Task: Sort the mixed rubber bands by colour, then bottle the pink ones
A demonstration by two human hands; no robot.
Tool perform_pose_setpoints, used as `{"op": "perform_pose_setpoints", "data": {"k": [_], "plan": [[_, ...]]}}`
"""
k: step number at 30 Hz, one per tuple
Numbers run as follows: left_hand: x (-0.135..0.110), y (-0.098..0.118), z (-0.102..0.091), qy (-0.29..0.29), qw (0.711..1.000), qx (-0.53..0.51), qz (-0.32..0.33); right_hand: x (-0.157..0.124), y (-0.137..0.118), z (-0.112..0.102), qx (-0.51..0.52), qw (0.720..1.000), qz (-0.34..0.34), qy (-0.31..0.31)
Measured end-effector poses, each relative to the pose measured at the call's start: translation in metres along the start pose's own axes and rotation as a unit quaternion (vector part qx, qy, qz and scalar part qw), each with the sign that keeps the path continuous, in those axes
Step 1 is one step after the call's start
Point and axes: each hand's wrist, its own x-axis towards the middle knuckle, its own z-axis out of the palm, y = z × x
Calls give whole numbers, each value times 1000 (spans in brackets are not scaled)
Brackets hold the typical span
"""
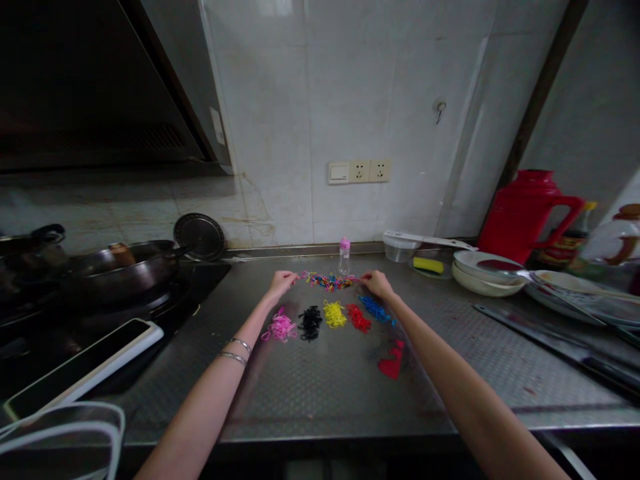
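Note:
A heap of small multicoloured rubber bands (330,283) lies on the metal counter between my two hands. At its left end, my left hand (283,283) is closed in a pinch, with pinkish bands at the fingertips. My right hand (377,283) pinches at the opposite end, where a pink band shows by the fingers. Nearer to me lie sorted piles: pink bands (280,327), black bands (311,323), yellow bands (335,313), red bands (359,318) and blue bands (376,309). Just behind the mixed heap stands a small clear bottle (345,259) with a pink cap.
Red cut-out pieces (391,363) lie near my right forearm. At right are stacked bowls (487,273), a knife (530,335), a yellow sponge (429,266) and a red thermos (520,217). A pan (125,273) sits on the stove at left, near a white-edged device (85,367).

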Motion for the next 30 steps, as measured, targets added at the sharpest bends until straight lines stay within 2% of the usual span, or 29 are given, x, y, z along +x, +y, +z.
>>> {"op": "perform_pose_setpoints", "data": {"k": [4, 10, 17, 23, 27, 30], "plan": [[-2, 1, 0, 5, 1000, 7, 1, 0, -4, -1, -33, 999, -1, -7], [-4, 2, 2, -1, 1000, 15, 3, 0, -12, -3, -68, 997, 34, -13], [-4, -1, 3, 1, 1000, 20, 16, -3, -13, -4, -77, 996, 35, 7], [-2, -4, 3, -6, 1000, 17, 13, -4, -3, -10, -44, 998, 41, 19], [-2, -3, 5, -7, 1000, 28, 11, -6, 6, -15, 11, 999, 10, 31], [-2, -2, 6, -9, 999, 35, 9, -10, 7, -20, 59, 997, -43, 2]]}}
